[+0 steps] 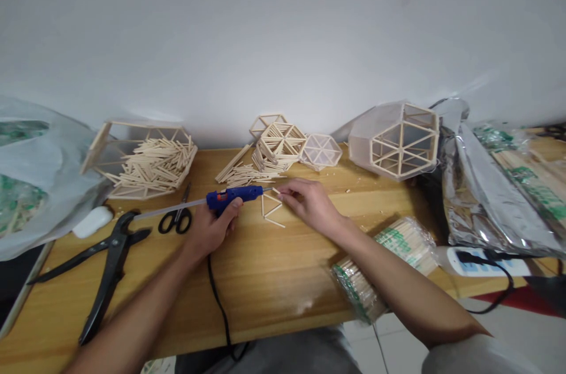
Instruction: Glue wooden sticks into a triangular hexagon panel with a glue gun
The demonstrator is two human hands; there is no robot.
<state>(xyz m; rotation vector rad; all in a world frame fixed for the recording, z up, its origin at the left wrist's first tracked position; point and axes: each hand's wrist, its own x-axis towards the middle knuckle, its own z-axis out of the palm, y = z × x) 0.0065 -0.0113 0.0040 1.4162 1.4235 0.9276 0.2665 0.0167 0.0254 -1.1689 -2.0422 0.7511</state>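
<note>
At a wooden bench (274,285), the left hand (214,225) grips a blue glue gun (236,196), probably light and best held behind the hot-looking nozzle (267,189). The right hand (309,203) pinches the far end of a stick frame (273,211) lying there, its slim pieces likely stiff, joints fragile.

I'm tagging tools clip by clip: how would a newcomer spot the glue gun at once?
Above the wooden table before the pale wall, find the left hand near the middle. It grips the glue gun, nozzle toward the right hand. The blue body sets it apart from the black scissors and black pliers nearby.
</note>
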